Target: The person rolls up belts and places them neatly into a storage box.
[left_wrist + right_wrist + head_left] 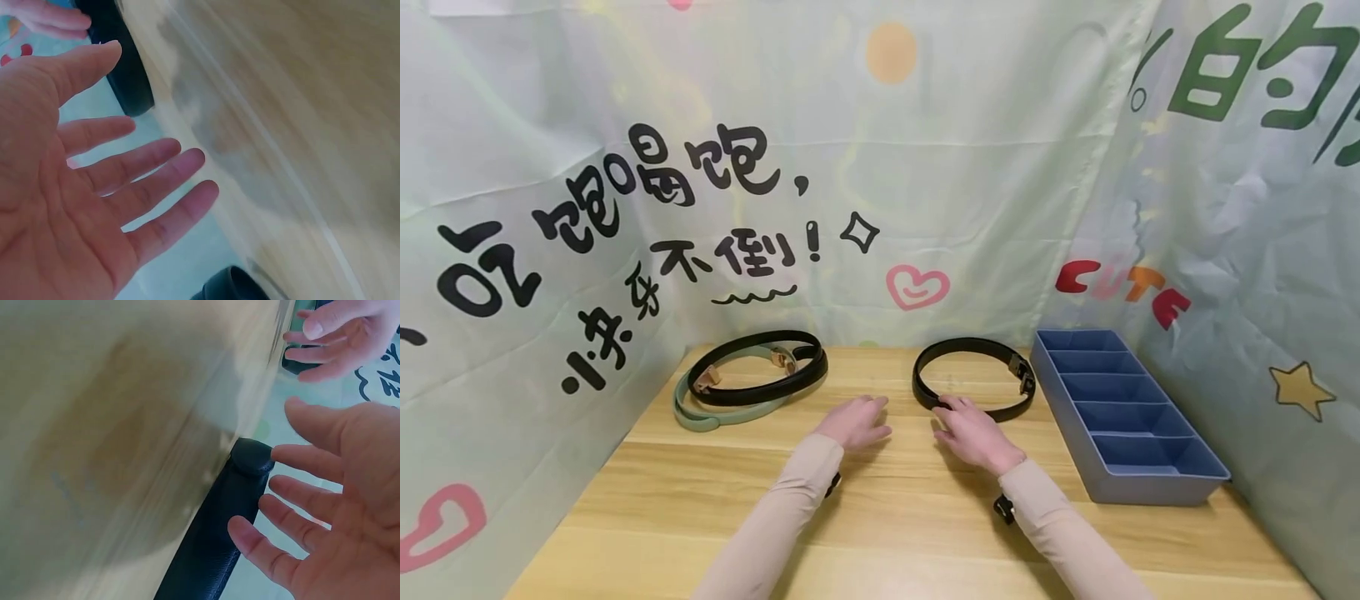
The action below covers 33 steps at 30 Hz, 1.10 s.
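Observation:
A black belt (928,392), looped into a ring with a dark buckle, lies at the back right of the table. My right hand (973,435) is over its near edge with the fingers spread; in the right wrist view the belt (209,531) passes beside the fingertips, and whether they touch it I cannot tell. My left hand (853,423) hovers above the wood with loosely extended fingers, holding nothing. Left of it, another coiled black belt (760,394) lies partly on a pale green belt (702,423) with rose-gold buckle parts.
A blue-grey tray (1097,467) with several compartments stands along the table's right side. The wooden table (880,533) meets printed cloth (985,167) hanging behind it and on both sides.

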Each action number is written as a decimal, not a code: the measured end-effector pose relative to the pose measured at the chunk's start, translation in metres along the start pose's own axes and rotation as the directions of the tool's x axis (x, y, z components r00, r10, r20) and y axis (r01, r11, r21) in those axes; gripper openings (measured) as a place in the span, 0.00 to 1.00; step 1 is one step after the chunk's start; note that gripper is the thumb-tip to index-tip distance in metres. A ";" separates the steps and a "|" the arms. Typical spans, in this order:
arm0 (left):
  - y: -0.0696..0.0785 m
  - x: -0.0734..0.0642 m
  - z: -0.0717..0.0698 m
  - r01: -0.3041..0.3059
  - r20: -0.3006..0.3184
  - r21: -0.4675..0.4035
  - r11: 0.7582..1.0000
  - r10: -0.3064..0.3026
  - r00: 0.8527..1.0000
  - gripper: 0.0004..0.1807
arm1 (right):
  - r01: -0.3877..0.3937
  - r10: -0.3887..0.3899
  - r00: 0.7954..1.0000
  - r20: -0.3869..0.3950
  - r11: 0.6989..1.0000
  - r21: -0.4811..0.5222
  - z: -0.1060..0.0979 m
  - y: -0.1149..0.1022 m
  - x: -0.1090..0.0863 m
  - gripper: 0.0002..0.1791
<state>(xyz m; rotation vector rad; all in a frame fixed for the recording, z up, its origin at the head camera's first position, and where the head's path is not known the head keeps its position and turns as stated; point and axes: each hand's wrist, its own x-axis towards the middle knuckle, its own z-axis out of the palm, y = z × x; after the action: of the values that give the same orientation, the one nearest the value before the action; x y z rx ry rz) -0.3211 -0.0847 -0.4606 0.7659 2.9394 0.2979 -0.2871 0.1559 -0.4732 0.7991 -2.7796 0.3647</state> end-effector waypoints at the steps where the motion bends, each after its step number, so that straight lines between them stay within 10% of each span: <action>1: 0.002 0.004 0.000 0.004 0.005 -0.020 1.000 -0.003 1.000 0.33 | -0.009 0.009 1.000 0.008 1.000 0.004 0.000 0.000 0.001 0.21; 15: 0.033 0.049 0.011 -0.037 -0.052 0.043 0.998 0.040 0.998 0.33 | -0.030 0.029 0.999 0.037 0.999 0.027 0.000 0.003 0.013 0.17; 33: 0.025 0.038 0.020 -0.113 -0.215 0.022 0.993 0.115 0.970 0.05 | -0.046 0.025 0.997 0.076 0.957 0.286 0.012 0.007 0.021 0.13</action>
<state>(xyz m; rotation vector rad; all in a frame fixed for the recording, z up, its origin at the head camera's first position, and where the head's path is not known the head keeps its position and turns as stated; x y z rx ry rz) -0.3401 -0.0415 -0.4765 0.9635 3.1048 0.4009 -0.3099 0.1473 -0.4799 0.8391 -2.8484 0.7772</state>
